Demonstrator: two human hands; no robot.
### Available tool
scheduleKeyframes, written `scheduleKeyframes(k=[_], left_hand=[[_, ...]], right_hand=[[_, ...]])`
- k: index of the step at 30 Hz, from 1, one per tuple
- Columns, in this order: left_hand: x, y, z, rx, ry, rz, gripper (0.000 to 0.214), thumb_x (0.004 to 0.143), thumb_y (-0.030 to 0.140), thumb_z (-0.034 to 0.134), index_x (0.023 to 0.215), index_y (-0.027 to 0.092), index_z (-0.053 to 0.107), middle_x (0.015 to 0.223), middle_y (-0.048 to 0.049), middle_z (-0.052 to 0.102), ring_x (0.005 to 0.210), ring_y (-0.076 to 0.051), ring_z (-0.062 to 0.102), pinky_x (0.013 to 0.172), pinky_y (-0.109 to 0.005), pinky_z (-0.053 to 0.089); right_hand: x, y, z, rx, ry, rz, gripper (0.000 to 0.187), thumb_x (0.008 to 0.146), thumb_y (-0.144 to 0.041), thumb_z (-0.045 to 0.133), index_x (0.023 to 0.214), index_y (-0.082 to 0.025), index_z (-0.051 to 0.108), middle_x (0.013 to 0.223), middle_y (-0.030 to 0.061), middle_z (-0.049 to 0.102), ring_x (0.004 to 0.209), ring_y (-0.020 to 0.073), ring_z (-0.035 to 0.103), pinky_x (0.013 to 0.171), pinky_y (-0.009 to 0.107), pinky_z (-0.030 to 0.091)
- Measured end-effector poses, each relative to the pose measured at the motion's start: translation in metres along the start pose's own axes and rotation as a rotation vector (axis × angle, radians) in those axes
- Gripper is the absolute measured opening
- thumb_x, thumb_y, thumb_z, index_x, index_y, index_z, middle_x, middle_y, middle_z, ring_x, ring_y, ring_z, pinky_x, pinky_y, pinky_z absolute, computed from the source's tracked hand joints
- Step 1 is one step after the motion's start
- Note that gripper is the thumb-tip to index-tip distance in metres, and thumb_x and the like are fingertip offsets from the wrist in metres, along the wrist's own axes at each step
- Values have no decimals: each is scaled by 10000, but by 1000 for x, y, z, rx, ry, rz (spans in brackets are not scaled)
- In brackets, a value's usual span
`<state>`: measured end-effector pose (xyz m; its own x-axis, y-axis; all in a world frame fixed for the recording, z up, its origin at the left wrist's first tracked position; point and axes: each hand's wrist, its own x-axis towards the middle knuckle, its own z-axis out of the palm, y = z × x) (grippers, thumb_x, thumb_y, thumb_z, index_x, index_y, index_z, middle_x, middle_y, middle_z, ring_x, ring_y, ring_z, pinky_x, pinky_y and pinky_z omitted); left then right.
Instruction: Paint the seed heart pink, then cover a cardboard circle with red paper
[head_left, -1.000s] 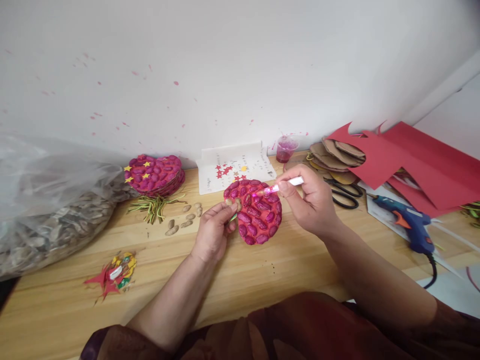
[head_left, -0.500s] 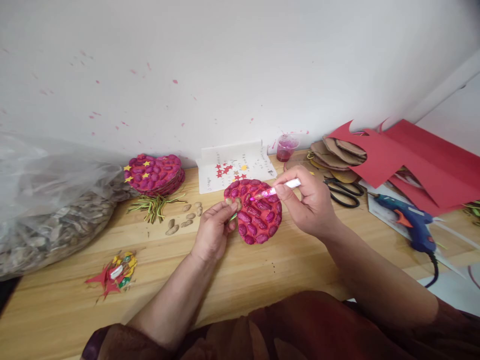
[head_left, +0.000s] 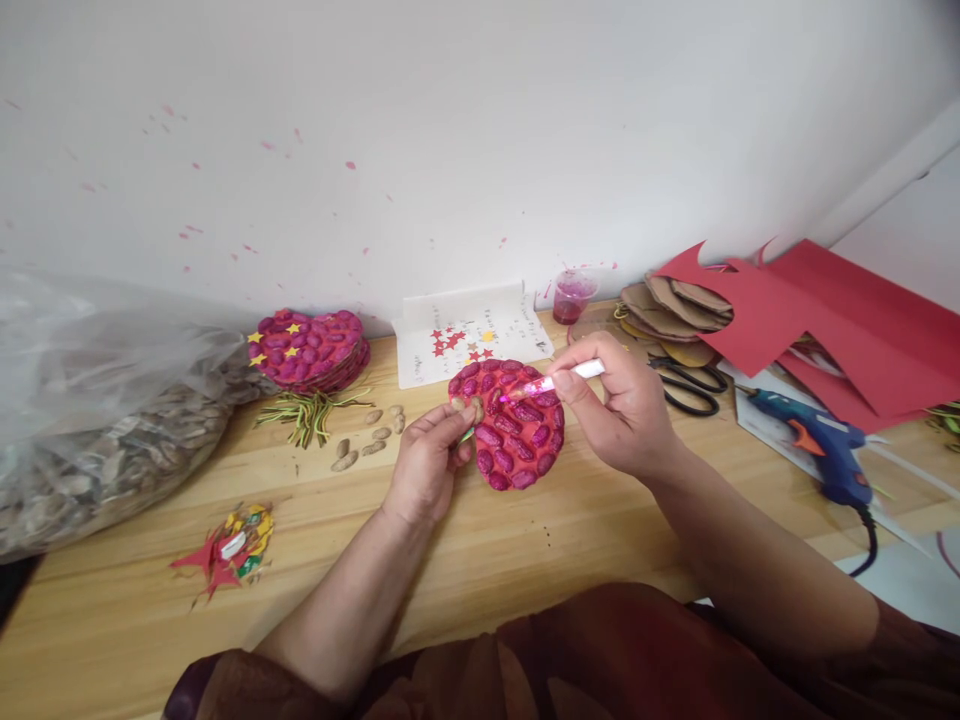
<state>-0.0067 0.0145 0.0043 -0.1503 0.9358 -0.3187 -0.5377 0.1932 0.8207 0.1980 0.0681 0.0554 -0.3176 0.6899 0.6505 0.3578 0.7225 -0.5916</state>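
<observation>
A red heart-shaped piece covered with pink-painted peanut shells lies on the wooden table. My left hand pinches its left edge, fingers closed beside an unpainted shell. My right hand is closed on a white-handled brush whose pink tip touches the shells near the top of the heart.
A stack of finished hearts sits at the back left beside green stems and loose peanut shells. A plastic bag of shells fills the left. A paint cup, star sheet, scissors, glue gun and red paper lie right.
The brush in my right hand has shifted slightly left across the top of the heart. My left hand has stayed in place.
</observation>
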Motion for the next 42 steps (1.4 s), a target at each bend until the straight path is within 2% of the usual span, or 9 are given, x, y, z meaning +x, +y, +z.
scheduleKeyframes(k=[15, 35, 42], left_hand=[[-1, 2, 2, -19, 21, -5, 249, 605, 260, 892, 712, 110, 723, 694, 0, 614, 512, -34, 436, 449, -158, 293], [0, 0, 1, -19, 20, -6, 247, 619, 263, 893, 717, 112, 723, 694, -6, 602, 519, -39, 442, 441, -151, 302], [0, -1, -2, -23, 16, 2, 232, 635, 251, 882, 721, 111, 719, 686, 5, 589, 519, -33, 436, 442, -153, 289]], right_hand=[[0, -1, 2, -50, 20, -17, 21, 945, -236, 603, 924, -232, 603, 843, 25, 674, 796, 196, 619, 755, 369, 456], [-1, -2, 3, -67, 44, -34, 18, 937, -223, 614, 921, -219, 607, 845, 29, 679, 797, 190, 623, 750, 362, 456], [1, -5, 0, -18, -19, -40, 23, 939, -209, 600, 924, -227, 600, 855, 24, 677, 799, 186, 623, 736, 357, 455]])
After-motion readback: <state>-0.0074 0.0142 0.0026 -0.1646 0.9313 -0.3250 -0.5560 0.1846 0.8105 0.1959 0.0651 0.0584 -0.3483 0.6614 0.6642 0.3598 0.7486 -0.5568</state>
